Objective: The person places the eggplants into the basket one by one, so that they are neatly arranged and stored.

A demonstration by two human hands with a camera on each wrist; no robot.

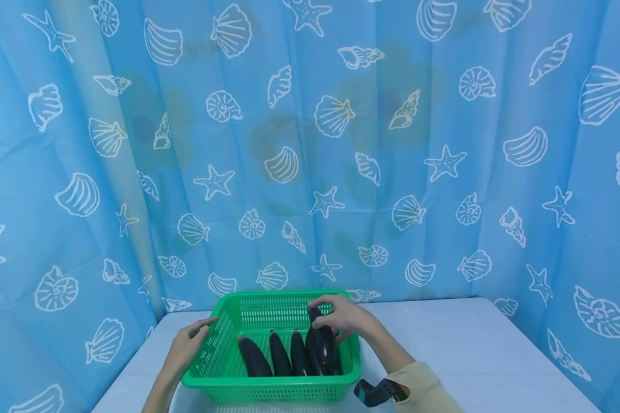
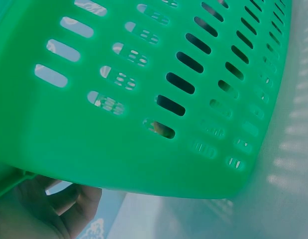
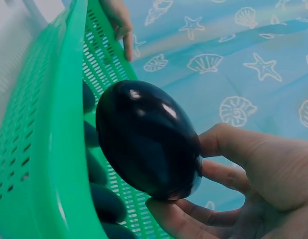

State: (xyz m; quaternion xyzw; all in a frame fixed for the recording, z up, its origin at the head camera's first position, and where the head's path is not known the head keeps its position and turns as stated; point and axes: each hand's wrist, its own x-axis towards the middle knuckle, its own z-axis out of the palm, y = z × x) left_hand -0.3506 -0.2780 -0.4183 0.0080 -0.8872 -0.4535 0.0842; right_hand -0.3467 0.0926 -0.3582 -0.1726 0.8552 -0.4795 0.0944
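Observation:
A green plastic basket [image 1: 268,381] stands on the table with several dark eggplants in it, such as the leftmost eggplant [image 1: 254,357]. My right hand [image 1: 345,314] holds a large glossy eggplant [image 1: 321,346] near its stem end, above the basket's right side. The right wrist view shows the thumb and fingers around this held eggplant [image 3: 149,139], its rounded end facing away from the hand. At the basket's left rim my left hand [image 1: 185,346] grips the edge. Bent fingers [image 2: 85,206] show beside the rim in the left wrist view; the basket wall hides part of them.
A white cloth covers the table [image 1: 444,350], its back edge close to a blue curtain [image 1: 299,189] printed with shells and starfish. A black band [image 1: 379,393] sits at the right wrist beside a beige sleeve [image 1: 423,387].

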